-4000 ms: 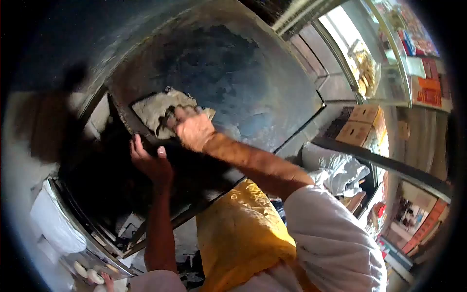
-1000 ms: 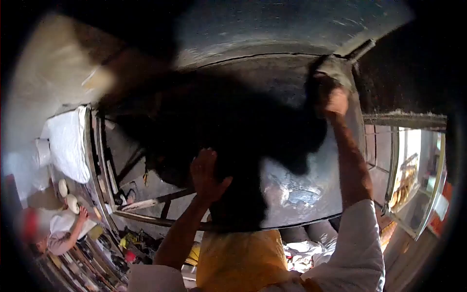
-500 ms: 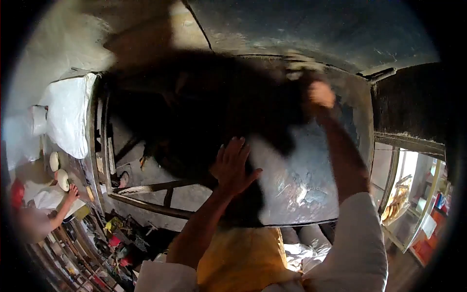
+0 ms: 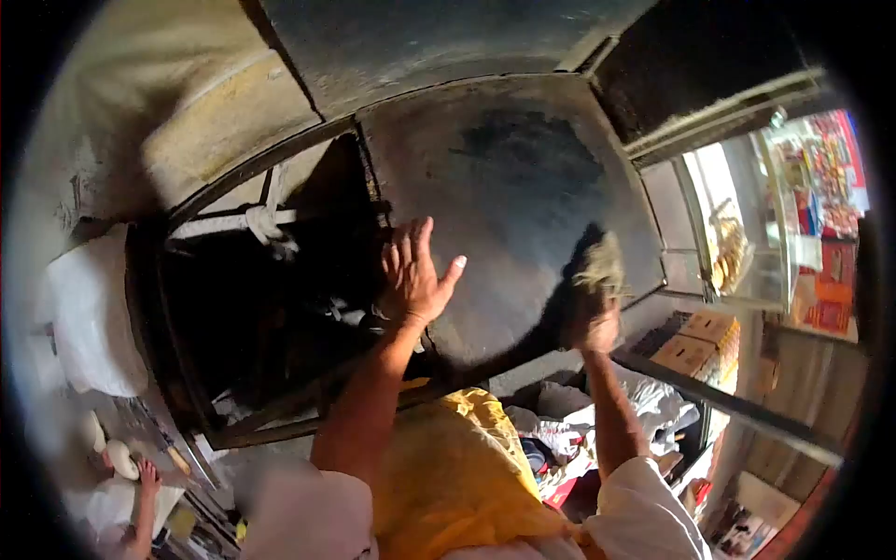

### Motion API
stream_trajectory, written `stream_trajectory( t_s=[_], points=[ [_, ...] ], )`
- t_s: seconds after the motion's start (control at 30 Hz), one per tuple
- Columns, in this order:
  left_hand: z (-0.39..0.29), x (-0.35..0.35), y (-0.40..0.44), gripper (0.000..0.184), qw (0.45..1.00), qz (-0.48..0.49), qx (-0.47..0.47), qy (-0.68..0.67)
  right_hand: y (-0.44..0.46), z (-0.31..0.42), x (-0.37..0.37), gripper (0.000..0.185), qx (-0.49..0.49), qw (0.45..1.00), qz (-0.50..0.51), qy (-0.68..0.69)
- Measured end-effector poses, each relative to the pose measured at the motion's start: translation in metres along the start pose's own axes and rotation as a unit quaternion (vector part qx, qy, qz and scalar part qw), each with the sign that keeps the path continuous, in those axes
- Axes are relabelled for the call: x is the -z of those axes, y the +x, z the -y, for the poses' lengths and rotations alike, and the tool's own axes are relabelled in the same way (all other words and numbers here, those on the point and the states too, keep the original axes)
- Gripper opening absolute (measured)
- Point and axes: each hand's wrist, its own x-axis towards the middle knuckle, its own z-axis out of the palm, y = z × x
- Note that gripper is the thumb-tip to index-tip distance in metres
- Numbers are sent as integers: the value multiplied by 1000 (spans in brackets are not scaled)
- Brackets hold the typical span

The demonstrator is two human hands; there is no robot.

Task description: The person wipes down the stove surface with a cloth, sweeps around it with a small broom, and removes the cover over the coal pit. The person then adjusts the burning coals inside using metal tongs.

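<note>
My right hand (image 4: pixel 597 329) is closed around a short brush (image 4: pixel 602 265) with pale, straw-like bristles. The brush is at the right side of a dark metal sheet (image 4: pixel 448 196), close to its front right corner. A darker smudged patch marks the sheet's upper part. My left hand (image 4: pixel 415 285) is open, fingers spread and thumb out, at the sheet's left edge. Whether its palm touches the sheet I cannot tell, and it holds nothing.
Left of the sheet is an open metal frame (image 4: pixel 219 434) with a dark hollow inside. A white sack (image 4: pixel 98 313) stands beyond it. Another person's hand (image 4: pixel 149 474) is near pale dough-like pieces (image 4: pixel 121 459) at lower left. Cartons (image 4: pixel 695 341) and a glass display case (image 4: pixel 784 224) stand to the right.
My right hand has swept the brush from the sheet's far side towards its near right corner. The view has turned, and the large dark shadow over the sheet has shifted away. My left hand remains spread.
</note>
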Motion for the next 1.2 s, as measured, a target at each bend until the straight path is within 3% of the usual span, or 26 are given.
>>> stream_trajectory(
  t_s=[0.07,0.1,0.17,0.23,0.3,0.37,0.43,0.5,0.57,0.63,0.67,0.7,0.73,0.77,0.83,0.87,0.9,0.97,1.03,1.1,1.13,1.17,1.2],
  points=[
    [6,5,-4,76,995,-14,15,-93,-41,35,3,43,56,998,-3,-37],
    [15,8,-9,74,984,-33,18,-173,-56,71,23,43,44,999,3,3],
    [21,25,-36,66,979,-91,45,-179,-84,139,59,42,33,994,-3,100],
    [16,53,-77,60,962,-99,70,-243,-112,173,73,39,95,983,67,145],
    [27,63,-135,56,942,-87,68,-316,-132,171,48,62,153,945,269,104],
    [28,79,-201,54,941,-56,90,-321,-141,182,88,65,160,923,316,148],
    [20,93,-269,53,927,-53,107,-356,-156,162,84,41,201,933,266,134],
    [23,99,-336,50,944,-61,103,-308,-181,132,90,43,210,928,258,168],
    [25,105,-403,47,956,-54,145,-250,-207,107,128,44,189,915,265,239],
    [28,111,-466,44,962,-34,211,-169,-245,58,121,43,147,915,287,242],
    [61,101,-511,44,972,-31,199,-118,-269,30,120,43,122,918,295,237],
    [71,102,-544,46,965,-4,248,-89,-297,-13,77,43,124,918,288,244],
    [143,79,-609,46,970,14,238,-38,-324,-51,55,47,73,920,324,209],
    [173,80,-656,42,955,47,292,-30,-344,-64,80,49,-21,909,391,145],
    [218,93,-737,33,930,143,338,16,-416,-136,38,47,-80,911,388,114],
    [240,97,-775,28,928,195,314,54,-443,-150,52,45,-82,908,389,133],
    [259,102,-808,24,935,241,228,121,-459,-133,112,44,-24,911,393,121],
    [284,105,-847,18,924,266,2,274,-510,-166,97,45,-92,901,412,102],
    [265,120,-828,17,915,267,-41,300,-548,-192,81,47,-178,884,426,75],
    [244,105,-788,21,961,191,55,192,-568,-195,75,49,-233,873,426,53],
    [203,112,-739,26,954,168,243,47,-572,-191,72,50,-242,874,417,56],
    [160,120,-688,32,892,136,418,-102,-572,-182,70,51,-233,879,409,70],
    [138,119,-662,35,903,93,389,-157,-566,-169,65,49,-204,890,394,105]
  ],
)
